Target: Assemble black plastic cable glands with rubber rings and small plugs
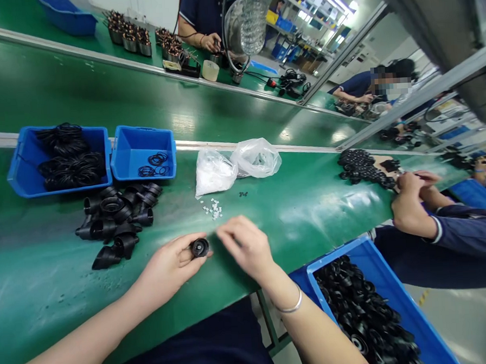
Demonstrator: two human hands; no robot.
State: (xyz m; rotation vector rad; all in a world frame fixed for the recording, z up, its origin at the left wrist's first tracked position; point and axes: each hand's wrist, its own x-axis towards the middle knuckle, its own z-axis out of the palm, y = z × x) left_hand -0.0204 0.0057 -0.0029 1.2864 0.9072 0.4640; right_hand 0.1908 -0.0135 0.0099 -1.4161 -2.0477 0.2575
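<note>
Between its thumb and fingers my left hand [174,262] holds a black round plastic fitting [200,248], its open end facing up with a pale spot in the centre. Just right of it, my right hand [246,246] hovers with curled fingers, thumb and fingertips drawn together; slight blur hides whatever they may pinch. Beyond the hands lie several small white pieces [214,209] and a few tiny black pieces [243,194]. A pile of black plastic elbow fittings [116,216] sits to the left of my left hand.
Behind stand a blue bin of black cable bundles [71,164], a blue bin with black rings [154,164], a bag of white pieces [215,171] and an open clear bag [258,158]. At right, a blue crate [366,243] holds black parts; a co-worker's hands [416,181] work beyond.
</note>
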